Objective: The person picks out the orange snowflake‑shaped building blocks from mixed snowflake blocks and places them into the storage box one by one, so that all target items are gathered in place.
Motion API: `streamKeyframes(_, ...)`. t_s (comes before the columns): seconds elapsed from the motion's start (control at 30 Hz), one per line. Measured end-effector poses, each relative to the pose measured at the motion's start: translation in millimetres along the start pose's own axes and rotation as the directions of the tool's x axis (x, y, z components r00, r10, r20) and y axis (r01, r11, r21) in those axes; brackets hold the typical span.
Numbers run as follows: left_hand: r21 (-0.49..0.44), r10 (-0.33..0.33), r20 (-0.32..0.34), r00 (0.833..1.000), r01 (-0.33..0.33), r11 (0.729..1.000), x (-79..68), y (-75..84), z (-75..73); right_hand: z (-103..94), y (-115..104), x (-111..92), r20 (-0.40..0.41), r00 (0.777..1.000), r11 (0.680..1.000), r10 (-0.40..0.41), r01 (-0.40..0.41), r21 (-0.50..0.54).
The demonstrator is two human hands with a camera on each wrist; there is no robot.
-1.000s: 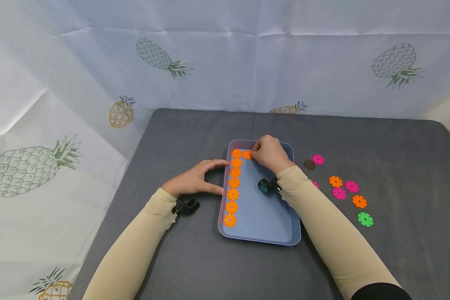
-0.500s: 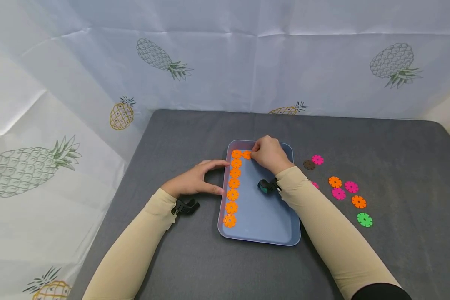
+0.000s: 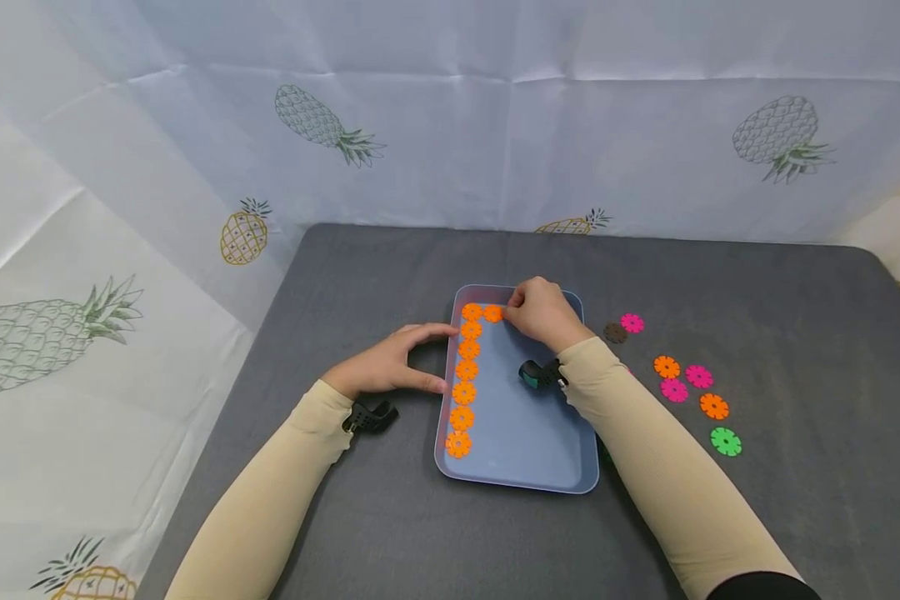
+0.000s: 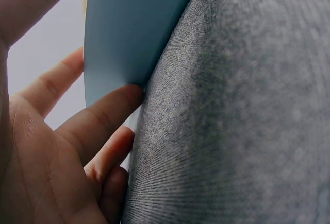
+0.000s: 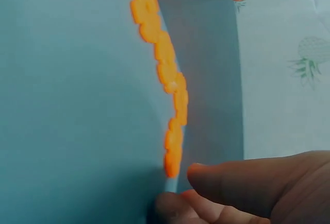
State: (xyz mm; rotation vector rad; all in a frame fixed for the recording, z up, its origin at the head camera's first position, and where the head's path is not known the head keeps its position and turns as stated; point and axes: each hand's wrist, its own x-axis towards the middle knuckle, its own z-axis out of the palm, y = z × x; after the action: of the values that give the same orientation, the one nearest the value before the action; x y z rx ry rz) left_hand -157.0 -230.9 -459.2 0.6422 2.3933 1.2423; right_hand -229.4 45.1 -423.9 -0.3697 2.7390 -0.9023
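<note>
A shallow blue tray (image 3: 540, 450) lies on the grey table. Inside, several flat orange flower-shaped discs (image 3: 464, 392) form a column along its left wall, and one more orange disc (image 3: 492, 313) sits beside the top of that column. My left hand (image 3: 386, 360) is spread at the tray's left side, thumb and forefinger against the wall. My right hand (image 3: 546, 312) reaches into the far end, fingers bent and fingertips at the right edge of that top disc. In the right wrist view the thumb (image 5: 221, 180) is close to the last disc; whether it is pinched is unclear.
Right of the tray lie loose discs: a brown one (image 3: 615, 332), a green one (image 3: 726, 442), several pink ones (image 3: 699, 377) and two orange ones, one of them an orange disc (image 3: 714, 407) near the green. A pineapple-print cloth (image 3: 450, 150) hangs behind the table.
Both hands keep their places at the tray, and the discs stay put within it. The whole head view has shifted slightly, with the scene a little lower.
</note>
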Motion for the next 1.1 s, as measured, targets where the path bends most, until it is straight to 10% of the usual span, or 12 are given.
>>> streamKeyframes(1.1, -0.023, 0.004, 0.006, 1.0, -0.004, 1.0, -0.8, 2.9, -2.1, -20.2, 0, -34, 0.136, 0.991, 1.0, 0.005, -0.008, 0.02)
